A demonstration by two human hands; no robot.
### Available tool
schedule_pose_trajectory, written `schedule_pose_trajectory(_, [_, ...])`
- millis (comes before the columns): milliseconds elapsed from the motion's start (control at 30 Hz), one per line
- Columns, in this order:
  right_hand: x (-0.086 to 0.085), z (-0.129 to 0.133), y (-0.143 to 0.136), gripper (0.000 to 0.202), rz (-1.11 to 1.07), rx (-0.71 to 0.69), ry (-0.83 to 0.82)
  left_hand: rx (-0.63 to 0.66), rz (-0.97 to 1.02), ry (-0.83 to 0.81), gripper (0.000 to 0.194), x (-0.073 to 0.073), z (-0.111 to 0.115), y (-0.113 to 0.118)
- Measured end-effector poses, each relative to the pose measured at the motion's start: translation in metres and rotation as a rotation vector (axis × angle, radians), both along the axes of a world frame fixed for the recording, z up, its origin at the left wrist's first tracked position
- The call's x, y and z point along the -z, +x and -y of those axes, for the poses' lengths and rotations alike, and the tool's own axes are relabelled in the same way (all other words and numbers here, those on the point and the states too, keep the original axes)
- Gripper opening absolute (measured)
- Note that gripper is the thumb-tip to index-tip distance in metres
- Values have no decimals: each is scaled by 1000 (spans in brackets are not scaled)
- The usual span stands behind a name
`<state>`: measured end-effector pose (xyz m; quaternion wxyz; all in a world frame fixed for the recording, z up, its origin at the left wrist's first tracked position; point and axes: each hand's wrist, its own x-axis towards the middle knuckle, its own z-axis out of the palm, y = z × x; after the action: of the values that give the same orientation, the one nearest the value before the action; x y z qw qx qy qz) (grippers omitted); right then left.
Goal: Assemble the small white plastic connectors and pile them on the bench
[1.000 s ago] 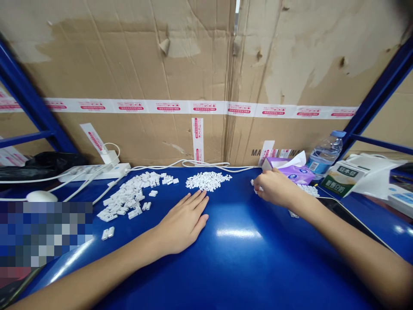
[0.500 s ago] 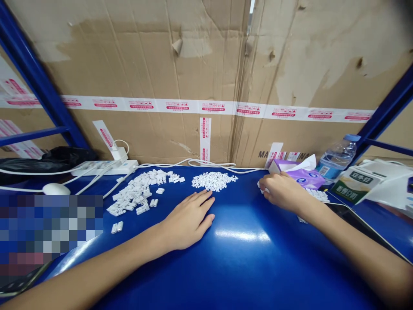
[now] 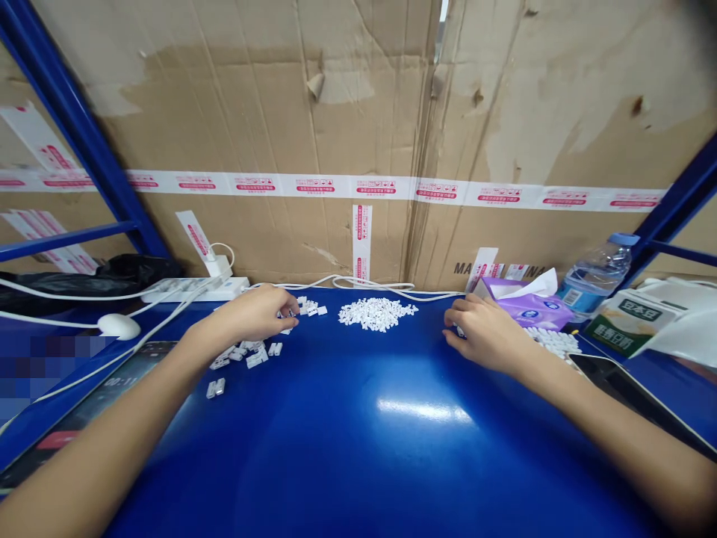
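My left hand [image 3: 261, 312] is over the right side of a loose pile of white plastic pieces [image 3: 255, 355], its fingers curled down and whatever they grip too small to make out. A heap of smaller white bits [image 3: 375, 314] lies in the middle of the blue table [image 3: 358, 448]. To the right of that heap, my right hand [image 3: 479, 329] rests with bent fingers beside the purple tissue pack [image 3: 532, 308]; small white pieces show partly under its fingertips. More white pieces [image 3: 552, 341] are grouped just beyond my right wrist.
At the left are a white power strip [image 3: 162, 290], cables, a round white plug [image 3: 119, 326] and a tablet-like screen [image 3: 106, 403]. On the right stand a water bottle [image 3: 597, 276], a green-and-white carton [image 3: 630, 321] and a dark phone [image 3: 621, 388]. Cardboard [image 3: 252, 112] backs the table.
My left hand has moved left and back, from in front of the small bits to the larger white pieces, and its fingers have curled. My right hand has stayed near the tissue pack.
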<state>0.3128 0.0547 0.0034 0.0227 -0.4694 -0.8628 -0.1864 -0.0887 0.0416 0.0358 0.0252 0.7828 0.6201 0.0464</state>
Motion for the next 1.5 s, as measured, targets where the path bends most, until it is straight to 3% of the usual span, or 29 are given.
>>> schedule_pose_trajectory(200, [3, 4, -6, 20, -46, -47, -19, -15, 49, -54, 17, 12, -6, -4])
schedule_pose_trajectory(367, [5, 6, -8, 20, -48, -53, -18, 37, 87, -22, 23, 12, -6, 1])
schedule_pose_trajectory(500, [6, 6, -9, 20, -40, -55, -10, 200, 268, 31, 29, 14, 3, 24])
schedule_pose_trajectory(633, [8, 6, -10, 19, -41, -63, -23, 318, 622, -10, 19, 27, 16, 58])
schedule_pose_trajectory(700, [9, 7, -11, 18, -43, -77, -35, 359, 708, -16, 14, 35, 21, 70])
schedule_pose_trajectory(800, [11, 8, -12, 18, -45, -96, -47, 386, 634, 15, 9, 44, 21, 77])
schedule_pose_trajectory(1000, [12, 7, -11, 17, -49, -100, -39, 299, 540, -32, 9, 52, 12, 68])
schedule_pose_trajectory(1133, [10, 8, -12, 19, -50, -100, -59, 285, 545, -54, 20, 53, 10, 67])
schedule_pose_trajectory(1500, [10, 12, -18, 18, -58, -87, -105, 287, 637, -70, 12, 54, 13, 74])
